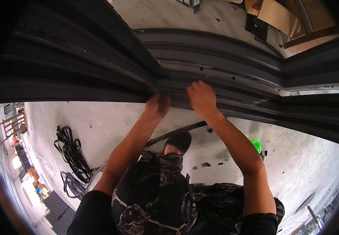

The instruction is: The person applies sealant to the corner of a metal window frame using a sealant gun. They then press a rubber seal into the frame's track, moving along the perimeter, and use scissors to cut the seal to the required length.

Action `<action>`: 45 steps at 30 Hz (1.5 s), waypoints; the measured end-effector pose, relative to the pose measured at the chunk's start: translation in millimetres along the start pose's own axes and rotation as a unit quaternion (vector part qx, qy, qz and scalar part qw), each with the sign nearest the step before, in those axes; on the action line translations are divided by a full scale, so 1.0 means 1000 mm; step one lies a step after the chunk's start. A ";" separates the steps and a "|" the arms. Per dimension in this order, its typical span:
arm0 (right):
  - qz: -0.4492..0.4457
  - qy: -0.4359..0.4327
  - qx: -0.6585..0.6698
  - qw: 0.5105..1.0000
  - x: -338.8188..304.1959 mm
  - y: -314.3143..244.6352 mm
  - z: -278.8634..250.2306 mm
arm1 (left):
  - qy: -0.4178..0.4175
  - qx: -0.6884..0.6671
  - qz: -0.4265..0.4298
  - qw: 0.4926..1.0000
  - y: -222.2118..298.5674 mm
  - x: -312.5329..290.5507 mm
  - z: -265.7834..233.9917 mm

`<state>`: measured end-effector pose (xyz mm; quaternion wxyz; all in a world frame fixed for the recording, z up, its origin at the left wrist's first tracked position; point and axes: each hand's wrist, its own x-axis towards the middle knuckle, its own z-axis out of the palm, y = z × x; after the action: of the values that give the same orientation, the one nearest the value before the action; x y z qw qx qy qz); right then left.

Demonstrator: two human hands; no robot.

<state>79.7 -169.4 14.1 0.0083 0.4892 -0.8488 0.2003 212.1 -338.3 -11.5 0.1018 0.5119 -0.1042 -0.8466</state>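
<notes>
A large black grooved frame [224,84], made of long profiles that meet at corners, spans the view in front of me. At its near-left corner is my left hand [158,105], smeared by motion, so its fingers cannot be made out. A short way to the right, my right hand [202,97] has its fingers curled in against the grooved near profile. Whatever its fingertips pinch, if anything, is hidden. Small dark bits sit along the frame's inner channel.
Coiled black strips [73,154] lie on the pale floor at left. A dark bar [177,133] lies beyond my shoe [179,141]. Right of my right forearm is a bright green object [256,146]. Cardboard [279,17] lies at far right.
</notes>
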 end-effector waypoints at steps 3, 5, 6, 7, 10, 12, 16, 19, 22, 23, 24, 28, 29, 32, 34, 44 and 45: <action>0.001 -0.009 0.005 1.000 0.000 0.000 0.005 | 0.103 0.042 0.037 0.993 -0.005 -0.005 0.019; 0.000 -0.013 0.006 1.000 0.003 -0.001 0.003 | 0.073 0.114 0.063 0.989 -0.007 -0.013 0.016; -0.002 -0.006 0.001 1.000 0.003 -0.002 0.002 | 0.044 0.188 0.086 0.977 -0.008 -0.016 0.015; -0.003 0.001 -0.002 1.000 0.003 -0.005 0.001 | 0.046 0.188 0.088 0.977 -0.011 -0.018 0.016; -0.014 0.000 -0.001 1.000 0.011 -0.008 0.011 | 0.104 0.218 0.179 0.954 -0.018 -0.021 0.015; -0.020 0.006 0.009 1.000 0.009 -0.011 0.014 | 0.062 0.245 0.228 0.940 -0.020 -0.021 0.008; -0.008 0.021 -0.006 1.000 0.010 -0.013 0.014 | 0.077 0.257 0.230 0.935 -0.020 -0.033 0.025; -0.015 0.049 0.012 0.999 0.014 -0.017 0.016 | 0.063 0.284 0.203 0.935 -0.016 -0.034 0.025; -0.023 0.032 0.021 0.999 0.018 -0.017 0.014 | 0.092 0.280 0.175 0.939 -0.007 -0.037 0.030; -0.024 0.033 0.021 0.999 0.018 -0.018 0.015 | 0.083 0.281 0.173 0.940 -0.003 -0.036 0.028; -0.011 0.027 0.012 1.000 0.017 -0.020 0.016 | 0.074 0.281 0.171 0.941 0.000 -0.034 0.026; -0.005 0.033 0.023 0.999 0.022 -0.028 0.018 | 0.061 0.240 0.149 0.957 0.001 -0.024 0.014; -0.005 0.032 0.023 0.999 0.022 -0.027 0.019 | 0.060 0.230 0.143 0.961 0.000 -0.024 0.014; -0.004 0.026 0.027 0.999 0.021 -0.024 0.024 | 0.064 0.192 0.147 0.968 -0.005 -0.026 0.021; 0.000 0.036 0.015 0.999 0.023 -0.027 0.025 | 0.066 0.164 0.160 0.971 -0.006 -0.025 0.022; 0.032 0.006 0.036 0.999 0.035 -0.039 0.025 | 0.029 0.104 0.136 0.985 -0.003 -0.014 0.011; 0.034 0.014 0.037 0.999 0.037 -0.041 0.027 | 0.030 0.099 0.129 0.986 -0.002 -0.014 0.013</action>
<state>99.2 -227.7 10.9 -0.0048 0.4570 -0.8568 0.2389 206.9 -331.6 6.1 0.1621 0.5272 -0.2495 -0.7959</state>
